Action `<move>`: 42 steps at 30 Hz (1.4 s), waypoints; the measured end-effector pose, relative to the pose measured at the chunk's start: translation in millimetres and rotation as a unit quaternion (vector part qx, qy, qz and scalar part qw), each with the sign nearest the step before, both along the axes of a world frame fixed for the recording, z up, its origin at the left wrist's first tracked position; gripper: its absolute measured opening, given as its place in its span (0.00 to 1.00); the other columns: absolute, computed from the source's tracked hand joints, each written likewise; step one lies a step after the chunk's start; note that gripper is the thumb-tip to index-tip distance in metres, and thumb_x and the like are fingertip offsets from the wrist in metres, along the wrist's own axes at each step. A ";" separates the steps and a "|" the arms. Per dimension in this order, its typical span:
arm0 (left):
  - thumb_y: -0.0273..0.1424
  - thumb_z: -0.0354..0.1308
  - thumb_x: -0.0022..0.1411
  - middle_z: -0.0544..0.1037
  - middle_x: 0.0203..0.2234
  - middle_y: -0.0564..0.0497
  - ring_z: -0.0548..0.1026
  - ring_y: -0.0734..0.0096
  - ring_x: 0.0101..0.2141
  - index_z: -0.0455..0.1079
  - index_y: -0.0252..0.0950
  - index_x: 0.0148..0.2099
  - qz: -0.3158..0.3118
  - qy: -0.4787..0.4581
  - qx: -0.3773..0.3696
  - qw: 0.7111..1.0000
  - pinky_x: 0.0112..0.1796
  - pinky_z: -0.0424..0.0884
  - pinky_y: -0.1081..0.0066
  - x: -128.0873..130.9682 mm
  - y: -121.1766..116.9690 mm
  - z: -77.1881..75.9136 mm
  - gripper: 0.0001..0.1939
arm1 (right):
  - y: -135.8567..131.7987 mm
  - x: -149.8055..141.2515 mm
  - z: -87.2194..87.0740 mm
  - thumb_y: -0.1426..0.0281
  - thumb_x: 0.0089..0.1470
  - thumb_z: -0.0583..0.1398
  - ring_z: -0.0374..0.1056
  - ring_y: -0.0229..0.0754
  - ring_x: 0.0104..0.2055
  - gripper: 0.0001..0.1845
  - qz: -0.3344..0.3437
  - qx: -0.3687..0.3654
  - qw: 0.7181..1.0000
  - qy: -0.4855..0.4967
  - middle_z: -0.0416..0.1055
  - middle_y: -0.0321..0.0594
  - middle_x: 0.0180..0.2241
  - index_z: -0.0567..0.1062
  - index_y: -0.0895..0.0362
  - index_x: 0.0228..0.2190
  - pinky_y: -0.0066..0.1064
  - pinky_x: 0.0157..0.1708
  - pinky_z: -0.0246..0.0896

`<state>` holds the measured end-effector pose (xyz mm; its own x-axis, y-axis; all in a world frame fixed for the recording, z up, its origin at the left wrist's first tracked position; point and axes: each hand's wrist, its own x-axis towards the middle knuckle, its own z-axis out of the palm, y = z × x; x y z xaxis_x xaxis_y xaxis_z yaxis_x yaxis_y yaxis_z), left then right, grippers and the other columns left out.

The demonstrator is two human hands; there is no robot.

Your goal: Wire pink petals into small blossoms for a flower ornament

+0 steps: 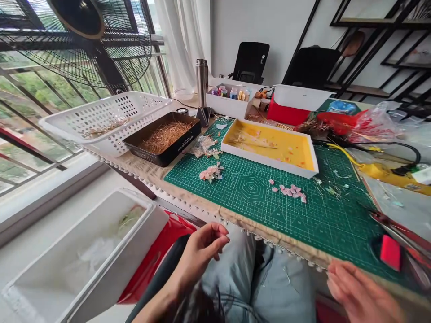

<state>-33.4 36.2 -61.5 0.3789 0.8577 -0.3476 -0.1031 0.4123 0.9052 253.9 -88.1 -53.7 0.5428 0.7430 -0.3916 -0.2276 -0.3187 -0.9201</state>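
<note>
On the tabletop (198, 197), a green cutting mat (323, 224) lies just ahead of my right fingers (343, 274), which are relaxed and slightly spread. My left fingers (218, 231) pinch narrow; I cannot tell whether they hold anything. Loose pink petals (288, 192) lie beyond both hands; a careless hand sweep could scatter them. On the black tray (158, 156), only "ICE" is legible.
</note>
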 end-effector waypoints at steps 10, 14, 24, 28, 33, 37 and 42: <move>0.40 0.68 0.50 0.71 0.24 0.54 0.63 0.80 0.23 0.70 0.33 0.35 0.020 -0.009 -0.076 0.997 0.25 0.59 0.79 9.7 -11.9 -1.7 0.17 | 24.1 -56.9 19.8 0.56 0.51 0.65 0.58 0.34 0.19 0.14 -0.072 0.159 0.972 0.158 0.57 0.27 0.18 0.70 0.51 0.25 0.36 0.32 0.71; 0.40 0.69 0.49 0.73 0.26 0.53 0.63 0.80 0.23 0.71 0.33 0.37 -0.033 -0.024 -0.058 0.997 0.25 0.59 0.79 13.3 -19.3 0.0 0.19 | 25.8 -70.8 18.8 0.55 0.50 0.66 0.38 0.29 0.16 0.18 0.083 0.117 0.982 0.123 0.45 0.23 0.16 0.67 0.54 0.24 0.20 0.14 0.42; 0.39 0.69 0.51 0.76 0.28 0.50 0.72 0.76 0.26 0.71 0.31 0.36 -0.138 -0.136 -0.072 0.978 0.27 0.66 0.77 30.1 -36.9 14.0 0.18 | 5.8 -100.6 16.7 0.55 0.59 0.56 0.54 0.34 0.22 0.16 0.287 0.044 0.947 -0.139 0.62 0.30 0.22 0.72 0.54 0.30 0.24 0.20 0.50; 0.38 0.70 0.51 0.76 0.28 0.49 0.71 0.78 0.25 0.71 0.30 0.36 -0.135 -0.150 -0.090 0.975 0.27 0.66 0.77 29.1 -40.0 14.0 0.18 | 2.4 -96.9 11.1 0.56 0.60 0.55 0.62 0.37 0.27 0.16 0.290 0.059 0.938 -0.182 0.67 0.33 0.25 0.70 0.54 0.28 0.23 0.27 0.58; 0.39 0.72 0.47 0.76 0.27 0.49 0.70 0.80 0.23 0.72 0.30 0.36 -0.126 -0.162 -0.124 0.971 0.27 0.64 0.78 28.0 -39.8 14.0 0.20 | 2.1 -94.8 7.6 0.56 0.61 0.54 0.63 0.37 0.28 0.16 0.303 0.060 0.931 -0.196 0.67 0.33 0.26 0.71 0.54 0.29 0.23 0.28 0.59; 0.40 0.73 0.45 0.76 0.26 0.49 0.69 0.81 0.22 0.72 0.29 0.35 -0.132 -0.171 -0.144 0.966 0.26 0.63 0.78 28.0 -39.3 16.3 0.22 | 2.8 -94.7 4.8 0.55 0.60 0.54 0.59 0.36 0.25 0.17 0.304 0.050 0.933 -0.183 0.66 0.32 0.25 0.70 0.53 0.28 0.24 0.23 0.54; 0.38 0.74 0.45 0.76 0.26 0.49 0.69 0.82 0.22 0.72 0.28 0.35 -0.131 -0.188 -0.157 0.961 0.25 0.64 0.79 27.3 -38.5 14.9 0.22 | 3.3 -93.7 5.4 0.55 0.61 0.53 0.54 0.35 0.24 0.17 0.308 0.047 0.933 -0.178 0.61 0.30 0.24 0.69 0.53 0.28 0.24 0.21 0.51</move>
<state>-6.2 -2.2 -46.6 0.7176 0.5909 -0.3686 -0.2542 0.7150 0.6512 160.1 -84.8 -48.3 0.0840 0.9791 -0.1851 0.2982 -0.2020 -0.9329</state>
